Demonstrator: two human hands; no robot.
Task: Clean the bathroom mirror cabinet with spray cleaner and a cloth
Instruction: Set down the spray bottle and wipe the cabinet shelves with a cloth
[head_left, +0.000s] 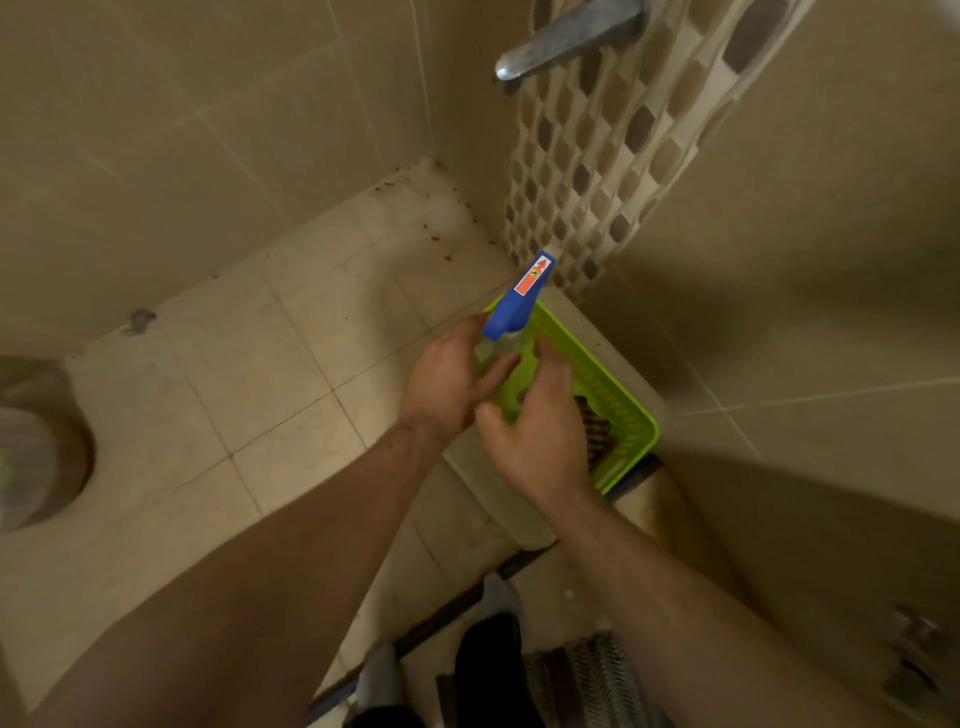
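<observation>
I am holding the spray bottle (511, 306) between both hands, above the near end of the green plastic basket (640, 422) that is sitting on a ledge in the tiled corner. My left hand (447, 387) is wrapping round the clear body from the left, one finger crossing its front, and my right hand (537, 434) is closing on it from the right, fingertips pressing the plastic just below the blue trigger head. I am judging it to be light, since the clear body is showing little liquid, though I cannot tell the level for certain. The thin plastic will likely give a bit under a squeeze, and smooth walls like these can slip if wet, so the narrow neck under the head seems the best place to take hold, one finger free for the trigger. The bottle is standing roughly upright, with my hands hiding its base. The head's long axis is running away from me and to the right, and the nozzle, marked by a red arrow sticker, is pointing at the mosaic tile strip (587, 171) on the wall. Something dark and striped is lying in the basket; I cannot say whether it is the cloth.
</observation>
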